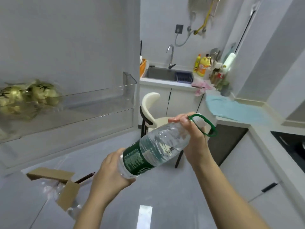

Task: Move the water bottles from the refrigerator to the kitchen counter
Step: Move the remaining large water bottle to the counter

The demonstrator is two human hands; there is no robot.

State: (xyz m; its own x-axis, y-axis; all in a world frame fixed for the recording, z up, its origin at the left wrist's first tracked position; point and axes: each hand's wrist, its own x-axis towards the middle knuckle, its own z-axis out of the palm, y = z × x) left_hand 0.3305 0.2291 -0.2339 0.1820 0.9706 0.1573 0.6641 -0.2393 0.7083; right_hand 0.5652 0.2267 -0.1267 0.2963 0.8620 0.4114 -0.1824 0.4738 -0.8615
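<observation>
I've got the bottle (158, 149) tilted in mid-air over the floor, left hand (112, 172) curled round its base, right hand (193, 136) gripping the neck. A chair (151, 109) stands just behind it, before the sink (165, 74). Counter (260, 129) with blue cloth (234, 109) lies right, fridge door (66, 47) left

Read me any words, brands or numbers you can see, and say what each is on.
No text can be read.
Dark green label on the large clear plastic water bottle: white print, too blurred.
Yellow plastic bottles by the sink: labels too small.
Pale green packets in the clear door shelf: black marks, blurred.
</observation>
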